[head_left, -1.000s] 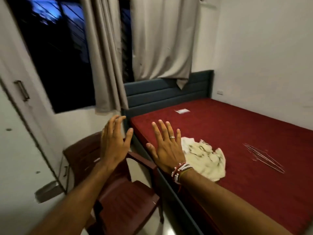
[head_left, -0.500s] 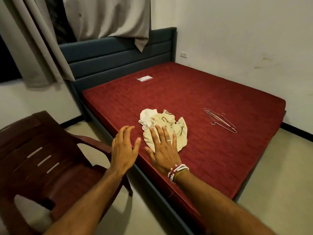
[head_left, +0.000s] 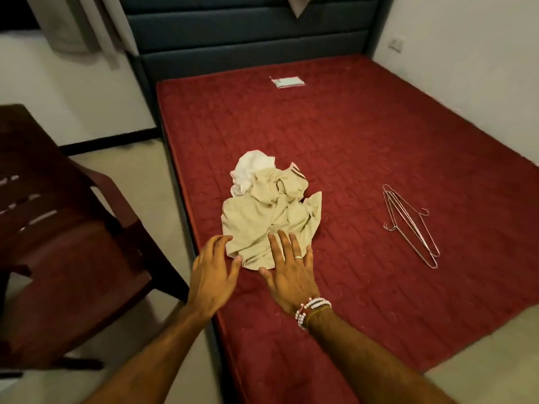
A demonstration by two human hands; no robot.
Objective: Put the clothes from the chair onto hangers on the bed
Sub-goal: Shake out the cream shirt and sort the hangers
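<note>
Lying crumpled on the bed (head_left: 350, 135), the clothes (head_left: 262, 217) meet the left hand (head_left: 211, 275) and right hand (head_left: 287, 272) at their near edge, fingers spread, gripping nothing, with the hangers (head_left: 411, 225) well apart.

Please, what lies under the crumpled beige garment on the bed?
A white garment sticks out from beneath the beige garment at its far edge, and the red mattress lies below both. Whether anything else is buried there cannot be seen.

One chair (head_left: 73, 258), one bed (head_left: 350, 141), one clothes pile (head_left: 262, 223).
</note>
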